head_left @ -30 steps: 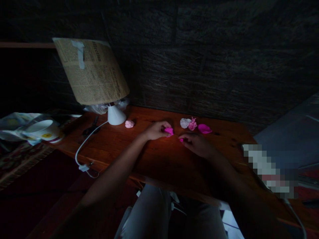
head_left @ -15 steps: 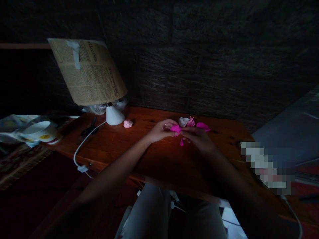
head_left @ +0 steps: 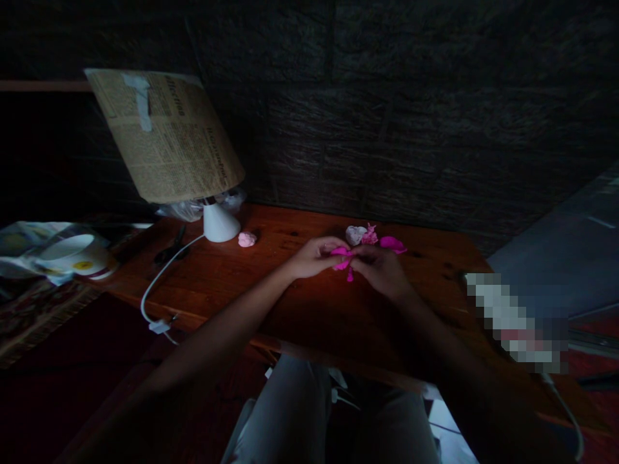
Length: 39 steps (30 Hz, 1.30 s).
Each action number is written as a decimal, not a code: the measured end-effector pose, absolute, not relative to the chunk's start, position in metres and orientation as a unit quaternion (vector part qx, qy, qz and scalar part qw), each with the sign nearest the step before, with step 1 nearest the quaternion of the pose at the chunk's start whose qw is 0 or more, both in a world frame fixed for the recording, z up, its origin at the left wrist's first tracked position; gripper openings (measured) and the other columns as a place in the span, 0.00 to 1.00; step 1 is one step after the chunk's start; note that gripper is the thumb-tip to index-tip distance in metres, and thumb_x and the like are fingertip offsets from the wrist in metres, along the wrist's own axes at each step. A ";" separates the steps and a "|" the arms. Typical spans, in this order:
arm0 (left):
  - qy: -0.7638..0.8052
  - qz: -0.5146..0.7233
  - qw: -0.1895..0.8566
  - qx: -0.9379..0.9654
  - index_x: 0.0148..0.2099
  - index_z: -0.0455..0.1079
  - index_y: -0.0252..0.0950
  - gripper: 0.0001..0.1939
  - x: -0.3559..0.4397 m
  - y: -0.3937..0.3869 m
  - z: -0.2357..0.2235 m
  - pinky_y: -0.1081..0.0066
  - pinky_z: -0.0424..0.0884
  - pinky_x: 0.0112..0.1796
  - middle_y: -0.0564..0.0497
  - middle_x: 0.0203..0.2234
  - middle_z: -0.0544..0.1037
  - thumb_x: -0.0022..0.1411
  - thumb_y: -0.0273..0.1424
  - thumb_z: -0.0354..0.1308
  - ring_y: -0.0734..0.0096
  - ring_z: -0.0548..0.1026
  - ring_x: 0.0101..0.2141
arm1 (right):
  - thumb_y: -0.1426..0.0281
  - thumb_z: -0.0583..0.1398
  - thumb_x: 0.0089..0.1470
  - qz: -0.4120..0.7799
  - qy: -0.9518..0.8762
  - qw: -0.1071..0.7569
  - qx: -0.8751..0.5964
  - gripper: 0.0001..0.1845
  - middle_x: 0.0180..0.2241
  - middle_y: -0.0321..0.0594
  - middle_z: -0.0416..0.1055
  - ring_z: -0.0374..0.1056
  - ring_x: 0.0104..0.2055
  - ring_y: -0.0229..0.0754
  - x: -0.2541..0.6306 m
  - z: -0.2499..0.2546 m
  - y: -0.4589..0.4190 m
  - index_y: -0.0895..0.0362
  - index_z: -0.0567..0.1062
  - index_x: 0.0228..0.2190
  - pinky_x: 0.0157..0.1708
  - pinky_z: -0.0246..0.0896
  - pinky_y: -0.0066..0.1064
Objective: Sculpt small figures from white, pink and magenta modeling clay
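Over the wooden table, my left hand (head_left: pixel 316 256) and my right hand (head_left: pixel 380 265) meet at a bright pink petal-like piece (head_left: pixel 341 259), thin and apparently paper. Both hands are closed on it, fingertips pinching from either side. A small twisted magenta piece (head_left: pixel 350 275) shows just below the fingers; whether it is joined to the held piece I cannot tell. Behind my hands lie a whitish crumpled ball (head_left: pixel 355 234) and a pink frilly flower-like piece (head_left: pixel 370 234). Another magenta petal-like piece (head_left: pixel 393 244) rests to the right of them.
A lamp with a newspaper-print shade (head_left: pixel 169 138) stands on the wooden table (head_left: pixel 309 316) at left, its white cord (head_left: pixel 151 283) hanging over the front edge. Nearby are a pale pink lump (head_left: pixel 247 239), dark scissors (head_left: pixel 171 250) and a white bowl (head_left: pixel 77 254). A pixelated object (head_left: pixel 515 322) is at right.
My right fingers have shifted and curled closer around the pink piece, which now looks flatter and more covered. The whole view has moved slightly.
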State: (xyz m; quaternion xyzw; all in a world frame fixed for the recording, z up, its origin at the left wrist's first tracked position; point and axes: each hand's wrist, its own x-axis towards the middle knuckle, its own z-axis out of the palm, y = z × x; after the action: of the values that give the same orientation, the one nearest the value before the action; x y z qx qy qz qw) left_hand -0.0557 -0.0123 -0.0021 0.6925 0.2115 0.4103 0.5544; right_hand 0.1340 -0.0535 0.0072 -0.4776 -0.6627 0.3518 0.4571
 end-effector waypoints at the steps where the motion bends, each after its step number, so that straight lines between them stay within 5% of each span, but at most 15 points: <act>1: 0.210 0.414 0.564 0.683 0.41 0.76 0.33 0.15 -0.055 -0.012 -0.002 0.71 0.70 0.38 0.49 0.33 0.79 0.54 0.35 0.70 0.74 0.75 0.33 | 0.66 0.64 0.44 0.368 -0.650 0.463 -0.477 0.06 0.25 0.36 0.77 0.70 0.27 0.41 0.133 0.008 -0.053 0.54 0.80 0.26 0.32 0.64 0.35; 17: 0.169 0.377 0.822 0.393 0.38 0.73 0.34 0.13 -0.049 -0.026 0.010 0.76 0.66 0.25 0.50 0.28 0.76 0.49 0.27 0.70 0.76 0.73 0.26 | 0.66 0.71 0.37 0.623 -0.494 0.512 -0.325 0.08 0.16 0.28 0.62 0.51 0.18 0.30 0.123 0.022 -0.064 0.54 0.77 0.21 0.20 0.48 0.28; 23: 0.181 0.526 0.736 0.386 0.40 0.74 0.34 0.10 -0.069 -0.003 0.010 0.80 0.68 0.28 0.51 0.33 0.77 0.54 0.27 0.68 0.79 0.74 0.30 | 0.68 0.72 0.39 0.628 -0.454 0.558 -0.297 0.08 0.20 0.30 0.65 0.51 0.20 0.29 0.132 0.032 -0.064 0.54 0.79 0.22 0.21 0.50 0.27; 32: 0.264 0.394 0.559 0.680 0.47 0.79 0.33 0.18 -0.059 0.006 -0.019 0.66 0.69 0.47 0.45 0.42 0.82 0.56 0.38 0.68 0.69 0.77 0.41 | 0.66 0.71 0.41 0.631 -0.459 0.535 -0.324 0.10 0.28 0.34 0.74 0.57 0.24 0.32 0.136 0.025 -0.060 0.49 0.84 0.31 0.25 0.57 0.28; 39: 0.274 0.371 0.511 0.725 0.48 0.78 0.33 0.19 -0.063 0.011 -0.025 0.66 0.70 0.45 0.44 0.41 0.82 0.57 0.38 0.67 0.69 0.77 0.39 | 0.63 0.74 0.38 0.633 -0.439 0.533 -0.350 0.14 0.26 0.31 0.70 0.56 0.24 0.30 0.139 0.028 -0.059 0.50 0.84 0.32 0.26 0.58 0.26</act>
State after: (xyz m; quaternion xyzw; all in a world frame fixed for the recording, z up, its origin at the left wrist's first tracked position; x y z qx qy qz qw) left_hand -0.0634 0.0112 -0.0252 0.7252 0.2738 0.3711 0.5113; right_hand 0.1387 -0.0589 0.0275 -0.3500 -0.4387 0.6334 0.5327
